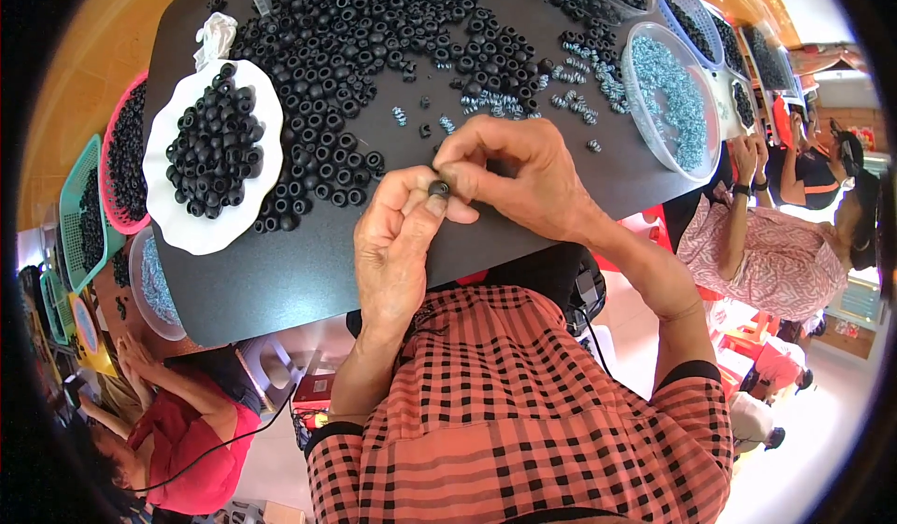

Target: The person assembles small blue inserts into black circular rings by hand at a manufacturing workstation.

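Near the table's front edge, my left hand [394,234] pinches a small round black hollow piece [439,189] between thumb and fingers. My right hand [523,174] is closed beside it, fingertips pressed together just above the piece. Whatever those fingertips hold, if anything, is hidden. Just beyond my hands a few small springs [447,125] and small black bits [425,132] lie on the dark table [280,286]. A large heap of similar black pieces [327,66] spreads across the table's far side.
At the left, a white wavy-edged plate [193,236] bears more black pieces. A clear tub [707,127] of bluish springs stands at the right. Pink [116,208] and green [67,208] baskets line the left side. Other people sit at left [201,431] and right [766,253].
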